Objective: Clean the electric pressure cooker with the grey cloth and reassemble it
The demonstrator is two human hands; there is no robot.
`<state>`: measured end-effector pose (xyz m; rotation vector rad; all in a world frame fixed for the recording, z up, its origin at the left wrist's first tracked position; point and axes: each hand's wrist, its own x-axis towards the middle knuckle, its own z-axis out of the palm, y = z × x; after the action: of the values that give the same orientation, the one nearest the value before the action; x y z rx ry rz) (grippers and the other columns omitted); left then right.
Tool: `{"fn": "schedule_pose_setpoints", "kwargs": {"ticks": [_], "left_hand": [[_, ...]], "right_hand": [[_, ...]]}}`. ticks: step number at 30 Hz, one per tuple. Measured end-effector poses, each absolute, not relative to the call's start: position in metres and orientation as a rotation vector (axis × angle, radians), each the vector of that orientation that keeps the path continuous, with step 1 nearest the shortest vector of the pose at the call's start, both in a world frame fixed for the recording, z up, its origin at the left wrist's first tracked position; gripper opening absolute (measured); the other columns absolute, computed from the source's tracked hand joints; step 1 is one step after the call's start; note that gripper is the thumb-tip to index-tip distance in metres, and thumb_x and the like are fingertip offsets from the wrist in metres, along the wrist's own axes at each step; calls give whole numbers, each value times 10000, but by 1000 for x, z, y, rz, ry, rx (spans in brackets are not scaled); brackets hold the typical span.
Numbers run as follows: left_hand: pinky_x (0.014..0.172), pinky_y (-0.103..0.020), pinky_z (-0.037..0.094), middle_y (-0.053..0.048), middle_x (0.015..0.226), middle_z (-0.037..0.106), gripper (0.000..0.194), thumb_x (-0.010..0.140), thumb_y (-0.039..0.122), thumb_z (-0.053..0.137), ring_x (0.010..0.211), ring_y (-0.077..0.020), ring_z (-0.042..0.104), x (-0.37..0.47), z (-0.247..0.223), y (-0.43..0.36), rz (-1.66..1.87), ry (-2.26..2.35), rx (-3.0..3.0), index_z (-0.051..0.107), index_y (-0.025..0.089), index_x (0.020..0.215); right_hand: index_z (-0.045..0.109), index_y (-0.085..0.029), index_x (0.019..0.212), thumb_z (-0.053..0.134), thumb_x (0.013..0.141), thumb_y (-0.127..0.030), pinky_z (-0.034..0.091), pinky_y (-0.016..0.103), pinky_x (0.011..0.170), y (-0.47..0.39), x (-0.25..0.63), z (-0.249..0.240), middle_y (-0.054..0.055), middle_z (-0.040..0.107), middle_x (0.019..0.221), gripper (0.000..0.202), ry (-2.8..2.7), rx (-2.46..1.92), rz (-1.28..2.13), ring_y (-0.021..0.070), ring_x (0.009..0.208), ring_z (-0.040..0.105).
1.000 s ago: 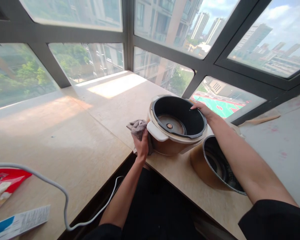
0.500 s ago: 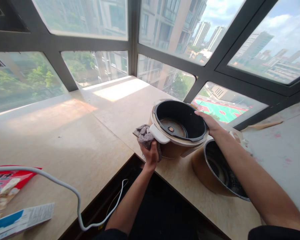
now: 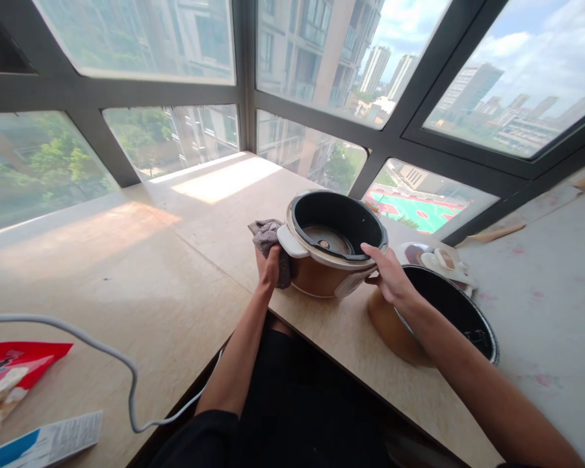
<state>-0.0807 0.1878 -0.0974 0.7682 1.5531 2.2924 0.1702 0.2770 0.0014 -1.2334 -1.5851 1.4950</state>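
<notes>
"Where's your cooker (image 3: 316, 276)?"
"Near the front edge of the tabletop (image 3: 127, 279), which stretches left toward the windows (image 3: 195, 140)."
"Your grip?"
"Left fingers (image 3: 273, 255) hold a cloth (image 3: 266, 235) against it, right fingers (image 3: 374, 252) its rim; a pot (image 3: 394, 341) crowds your right forearm (image 3: 448, 344)."

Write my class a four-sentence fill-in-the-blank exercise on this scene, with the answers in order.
The left hand holds a gray ____.
The cooker has a ____ inner wall.
A second pot sits to the cooker's ____ in the picture.
The packet at the far left has a ____ top edge.

Missing words: cloth; black; right; red.
</notes>
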Motion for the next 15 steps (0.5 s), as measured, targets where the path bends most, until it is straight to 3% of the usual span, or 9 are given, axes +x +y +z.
{"fn": "schedule_pose_setpoints", "kwargs": {"ticks": [7, 15], "left_hand": [[1081, -498, 448, -100, 1156, 654, 527, 789, 475, 628, 1174, -326, 600, -73, -96, 178, 2287, 1492, 740, 615, 193, 1235], [1038, -494, 479, -89, 1153, 673, 437, 804, 443, 624, 1129, -315, 628, -72, -88, 188, 2318, 1455, 654, 628, 191, 1160]], "right_hand": [[450, -250, 843, 740, 641, -377, 401, 253, 404, 288, 167, 15, -45, 525, 593, 375, -1512, -1396, 1427, 150, 518, 504], [497, -234, 829, 772, 573, -307, 508, 290, 487, 316, 185, 24, -43, 586, 616, 382, -1627, -1271, 1611, 145, 529, 544]]}}
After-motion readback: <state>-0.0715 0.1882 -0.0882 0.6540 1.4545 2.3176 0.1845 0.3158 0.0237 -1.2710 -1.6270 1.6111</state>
